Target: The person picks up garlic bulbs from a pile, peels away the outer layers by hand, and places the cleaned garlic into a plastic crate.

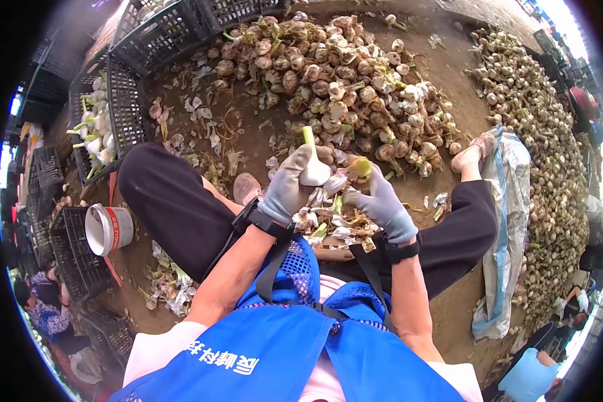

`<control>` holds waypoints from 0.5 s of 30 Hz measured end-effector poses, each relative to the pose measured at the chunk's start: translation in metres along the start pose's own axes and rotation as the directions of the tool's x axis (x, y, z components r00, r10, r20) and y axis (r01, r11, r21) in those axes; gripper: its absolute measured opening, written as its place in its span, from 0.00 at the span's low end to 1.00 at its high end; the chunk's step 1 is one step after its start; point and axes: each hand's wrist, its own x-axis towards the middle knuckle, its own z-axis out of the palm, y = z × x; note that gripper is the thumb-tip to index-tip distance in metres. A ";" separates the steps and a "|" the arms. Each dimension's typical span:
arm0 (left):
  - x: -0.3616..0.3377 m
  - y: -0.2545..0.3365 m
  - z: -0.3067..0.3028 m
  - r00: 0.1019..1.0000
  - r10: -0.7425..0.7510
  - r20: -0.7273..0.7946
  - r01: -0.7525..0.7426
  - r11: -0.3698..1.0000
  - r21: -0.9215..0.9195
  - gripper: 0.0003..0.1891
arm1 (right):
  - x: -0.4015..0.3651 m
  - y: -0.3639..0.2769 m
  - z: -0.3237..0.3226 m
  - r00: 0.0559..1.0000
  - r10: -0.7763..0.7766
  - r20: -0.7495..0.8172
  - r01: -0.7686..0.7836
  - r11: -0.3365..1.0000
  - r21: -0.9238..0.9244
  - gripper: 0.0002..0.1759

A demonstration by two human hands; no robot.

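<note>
My left hand [289, 181], in a grey-white work glove, grips a white garlic bulb [315, 173] whose short green stem points up and away from me. Just right of it is my right hand [382, 201], gloved the same way, with its fingers curled at a yellowish-green strip of garlic skin [360, 167]. Part of that strip is hidden behind the fingers. Below both hands, loose garlic skins [335, 224] lie heaped between my legs.
A large heap of unpeeled garlic [342, 80] lies ahead. White bulbs fill a black crate [128, 100] at left, near a white bucket [100, 230]. A plastic sack [506, 234] lies at right, before another long garlic pile [549, 174]. Other people sit at both edges.
</note>
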 end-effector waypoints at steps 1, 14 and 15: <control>0.002 -0.003 0.000 1.000 -0.007 0.021 0.006 0.999 0.047 0.20 | 0.000 -0.009 0.001 0.995 -0.097 0.001 0.096 0.986 -0.137 0.29; 0.003 -0.008 -0.016 0.963 0.101 -0.251 -0.104 0.995 0.000 0.07 | 0.006 0.024 0.034 0.838 0.543 -0.061 -0.353 0.622 0.699 0.07; 0.005 -0.009 -0.016 0.957 0.104 -0.272 -0.112 0.994 -0.017 0.08 | 0.007 0.030 0.029 0.764 0.645 -0.029 -0.452 0.567 0.688 0.08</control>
